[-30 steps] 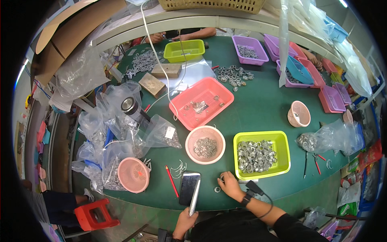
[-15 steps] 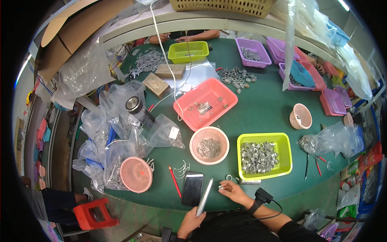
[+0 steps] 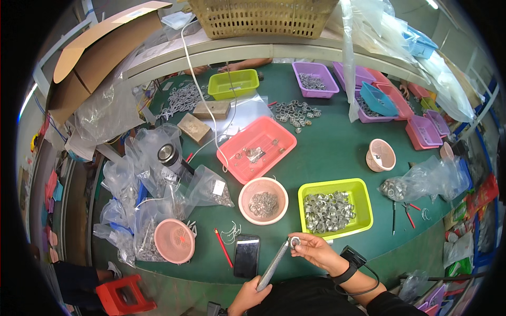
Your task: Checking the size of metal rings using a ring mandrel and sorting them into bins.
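Note:
My left hand is closed round the thick end of a tapered metal ring mandrel, which slants up and to the right. Between the thumb and fingers of my right hand is a silvery metal ring. The ring is right beside the mandrel's narrow tip; whether the tip has entered it I cannot tell. Just beyond my right hand stands a lime-green basket of metal rings. A dark phone lies left of the mandrel.
A round pink basket holds small metal parts. A red pen-like tool lies by white ties. Plastic bags and a steel-topped flask crowd the left. Pliers lie right. Across the table are another person's forearms.
The ring in my right hand has come up beside the mandrel tip, where the fingers were lower and closer to the table edge before. The whole view has shifted slightly.

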Motion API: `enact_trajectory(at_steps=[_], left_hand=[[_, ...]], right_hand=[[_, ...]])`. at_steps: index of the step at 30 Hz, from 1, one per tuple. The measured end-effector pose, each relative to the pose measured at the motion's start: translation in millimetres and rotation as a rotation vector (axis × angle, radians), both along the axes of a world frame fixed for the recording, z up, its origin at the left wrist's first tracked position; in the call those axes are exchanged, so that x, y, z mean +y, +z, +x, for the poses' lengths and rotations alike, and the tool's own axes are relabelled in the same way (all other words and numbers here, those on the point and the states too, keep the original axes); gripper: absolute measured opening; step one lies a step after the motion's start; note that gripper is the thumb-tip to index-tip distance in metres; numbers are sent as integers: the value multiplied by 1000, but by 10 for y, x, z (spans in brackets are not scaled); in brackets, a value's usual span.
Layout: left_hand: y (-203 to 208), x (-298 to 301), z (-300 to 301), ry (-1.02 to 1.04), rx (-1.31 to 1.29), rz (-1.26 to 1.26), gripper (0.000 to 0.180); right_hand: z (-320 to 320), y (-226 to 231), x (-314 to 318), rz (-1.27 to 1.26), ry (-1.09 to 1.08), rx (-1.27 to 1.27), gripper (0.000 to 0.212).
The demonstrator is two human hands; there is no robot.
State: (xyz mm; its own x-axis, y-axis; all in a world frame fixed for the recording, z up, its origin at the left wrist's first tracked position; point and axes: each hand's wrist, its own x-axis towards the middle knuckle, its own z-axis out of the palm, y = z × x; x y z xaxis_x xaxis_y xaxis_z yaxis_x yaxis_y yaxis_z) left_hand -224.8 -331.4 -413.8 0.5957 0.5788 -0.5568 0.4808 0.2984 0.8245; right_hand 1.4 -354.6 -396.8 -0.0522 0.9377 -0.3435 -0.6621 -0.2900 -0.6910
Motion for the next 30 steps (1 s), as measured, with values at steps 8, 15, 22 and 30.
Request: enact_trajectory(at_steps=[8,15,22,30], left_hand=[[43,27,-13,1,-22,72,20],[93,74,16,-104,-37,195,19],[51,103,44,-80,-64,191,20],[112,87,163,21,-81,-42,19]], right_hand=[[-53,184,47,104,-88,-308,29],[41,405,99,316,63,-1040,29],[18,549,158,642,122,-1168,26],[-255,214,64,286,-223,-645,37]])
